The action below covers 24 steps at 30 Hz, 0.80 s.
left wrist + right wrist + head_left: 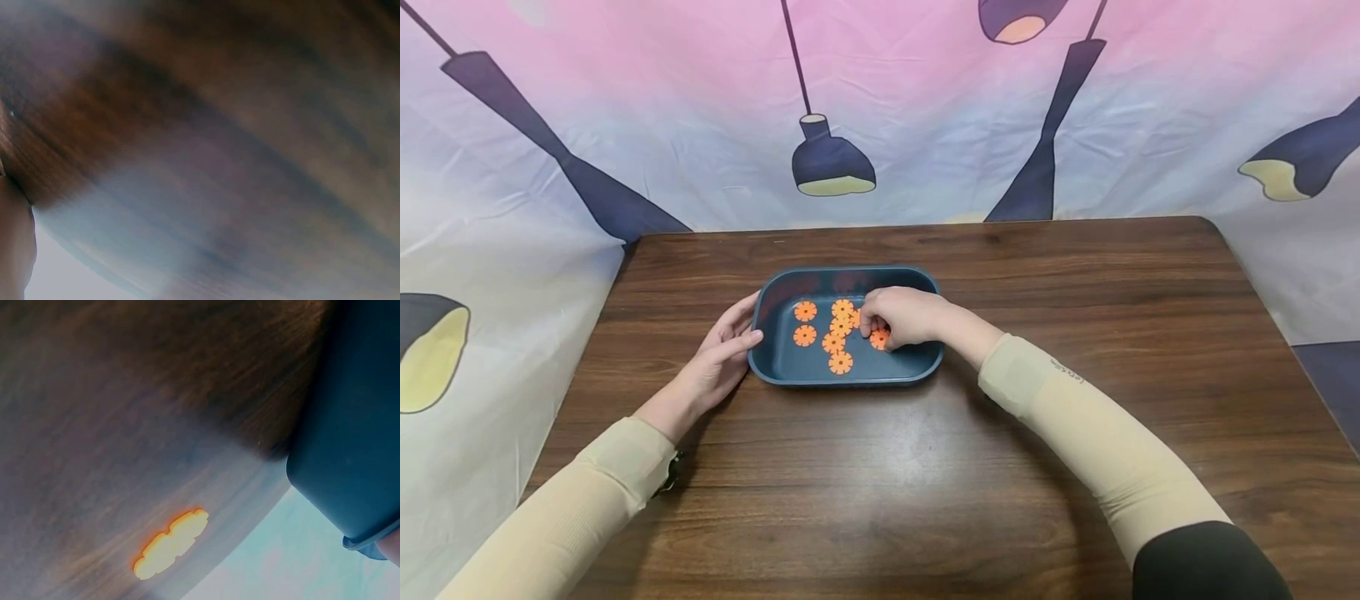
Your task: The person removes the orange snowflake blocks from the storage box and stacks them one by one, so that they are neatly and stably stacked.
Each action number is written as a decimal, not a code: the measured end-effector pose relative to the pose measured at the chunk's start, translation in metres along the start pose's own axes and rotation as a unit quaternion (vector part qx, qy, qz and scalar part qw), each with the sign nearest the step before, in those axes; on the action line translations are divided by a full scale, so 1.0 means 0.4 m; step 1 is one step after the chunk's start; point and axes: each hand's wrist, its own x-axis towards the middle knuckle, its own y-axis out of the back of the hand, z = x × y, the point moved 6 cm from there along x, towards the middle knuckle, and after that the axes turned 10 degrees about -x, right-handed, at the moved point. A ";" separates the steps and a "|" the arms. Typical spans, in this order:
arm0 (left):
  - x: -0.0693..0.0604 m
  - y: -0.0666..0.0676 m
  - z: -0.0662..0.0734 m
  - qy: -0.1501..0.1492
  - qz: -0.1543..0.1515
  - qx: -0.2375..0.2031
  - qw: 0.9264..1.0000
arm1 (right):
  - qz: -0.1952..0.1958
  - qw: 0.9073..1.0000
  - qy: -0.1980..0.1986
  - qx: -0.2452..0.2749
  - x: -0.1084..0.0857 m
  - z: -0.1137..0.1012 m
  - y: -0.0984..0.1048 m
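Observation:
A dark blue tray (790, 371) with raised walls holds several orange notched discs (805, 336), flat and flower-like. Some lie apart on the left; others overlap in a column at the middle. My left hand (715, 357) holds the tray's left side, thumb at the rim and fingers along the outer wall. Over the right wall reaches my right hand (904, 315), its fingers curled down around an orange disc (880, 340). The fingertips are partly hidden. In the right wrist view the tray's outer wall (356, 425) fills the right side.
The tray stands on a dark wood-grain table (880, 467). A curtain (722, 108) printed with lamps hangs behind it. The right wrist view shows a bright yellow-orange notched piece (170, 545) near the table's edge. The left wrist view is mostly blurred tabletop (200, 137).

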 end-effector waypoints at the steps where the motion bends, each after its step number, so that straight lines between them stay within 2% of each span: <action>1: 0.000 -0.001 0.001 0.000 0.000 0.000 1.000 | -0.001 1.000 -0.002 0.000 0.000 0.001 0.000; 17: 0.002 -0.004 0.004 0.001 0.001 0.002 1.000 | -0.006 1.000 -0.022 -0.008 -0.001 0.000 0.008; 24: 0.000 -0.002 0.002 0.002 0.005 0.002 1.000 | 0.027 0.999 0.006 0.021 -0.003 0.002 0.013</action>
